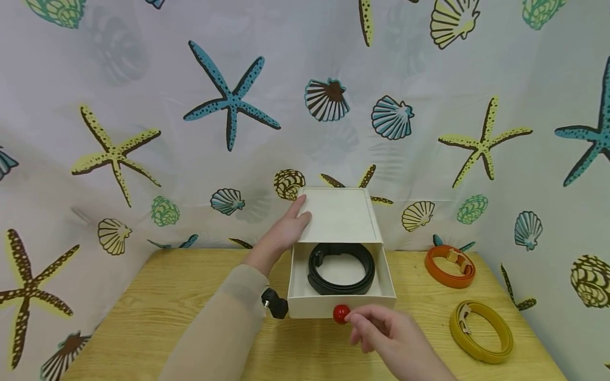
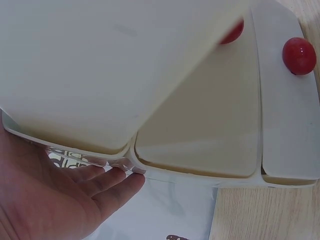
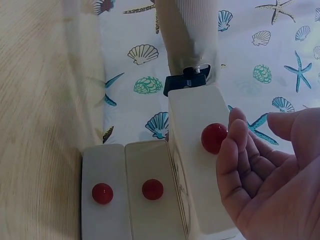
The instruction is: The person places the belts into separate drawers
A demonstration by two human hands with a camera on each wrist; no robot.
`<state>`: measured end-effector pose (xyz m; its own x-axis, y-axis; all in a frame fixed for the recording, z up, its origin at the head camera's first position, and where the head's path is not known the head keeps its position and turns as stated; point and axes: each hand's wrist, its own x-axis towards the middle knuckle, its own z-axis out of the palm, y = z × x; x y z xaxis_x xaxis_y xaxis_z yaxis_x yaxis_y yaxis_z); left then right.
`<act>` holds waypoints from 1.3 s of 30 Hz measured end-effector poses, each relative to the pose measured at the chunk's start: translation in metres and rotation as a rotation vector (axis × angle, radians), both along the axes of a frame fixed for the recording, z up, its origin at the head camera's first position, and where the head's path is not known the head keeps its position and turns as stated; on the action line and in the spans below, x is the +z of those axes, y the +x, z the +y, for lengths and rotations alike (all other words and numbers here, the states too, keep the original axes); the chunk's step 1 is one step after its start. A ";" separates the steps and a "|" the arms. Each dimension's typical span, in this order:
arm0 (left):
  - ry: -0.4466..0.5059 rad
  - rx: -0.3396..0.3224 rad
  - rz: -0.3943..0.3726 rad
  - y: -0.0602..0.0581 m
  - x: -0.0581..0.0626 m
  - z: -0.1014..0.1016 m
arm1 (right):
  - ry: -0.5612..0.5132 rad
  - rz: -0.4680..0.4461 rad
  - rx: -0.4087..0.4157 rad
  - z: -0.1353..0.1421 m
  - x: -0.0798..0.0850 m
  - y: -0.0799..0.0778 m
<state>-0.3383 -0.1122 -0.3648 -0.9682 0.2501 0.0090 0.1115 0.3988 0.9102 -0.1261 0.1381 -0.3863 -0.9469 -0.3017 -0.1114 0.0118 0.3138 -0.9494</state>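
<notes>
A small white drawer cabinet [image 1: 338,214] stands on the wooden table, its top drawer [image 1: 310,308] pulled out. Inside that drawer lies a coiled black belt [image 1: 341,289]. My left hand [image 1: 288,230] rests against the cabinet's left side, fingers extended along it in the left wrist view. At the drawer's front, my right hand [image 1: 388,338] has its fingertips beside the round red knob [image 1: 341,314]. In the right wrist view, those fingers are loosely bent, with the thumb apart from the knob. Two lower drawers, each with a red knob [image 3: 152,189], are pushed in.
To the right on the table [image 1: 190,296] lie a coiled orange belt [image 1: 450,280] and, nearer, a coiled yellow belt [image 1: 481,353]. A cloth [image 1: 267,63] printed with starfish and shells hangs behind and at the sides. A black device [image 1: 275,303] is strapped to the left wrist.
</notes>
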 end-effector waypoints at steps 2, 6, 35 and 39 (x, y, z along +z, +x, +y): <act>-0.001 0.001 0.000 0.000 0.000 0.000 | 0.007 -0.008 -0.005 -0.001 -0.002 0.000; -0.002 0.002 0.001 -0.001 0.000 0.001 | 0.019 -0.011 0.000 -0.002 -0.008 0.000; -0.001 -0.002 0.003 0.000 -0.001 0.000 | 0.094 -0.032 0.005 -0.008 -0.027 -0.008; 0.001 0.001 0.004 -0.001 -0.001 0.000 | 0.073 -0.057 0.007 -0.010 -0.030 -0.009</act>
<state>-0.3390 -0.1121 -0.3662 -0.9684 0.2491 0.0128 0.1144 0.3982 0.9101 -0.1354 0.1277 -0.4162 -0.9361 -0.2977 -0.1872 0.0627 0.3825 -0.9218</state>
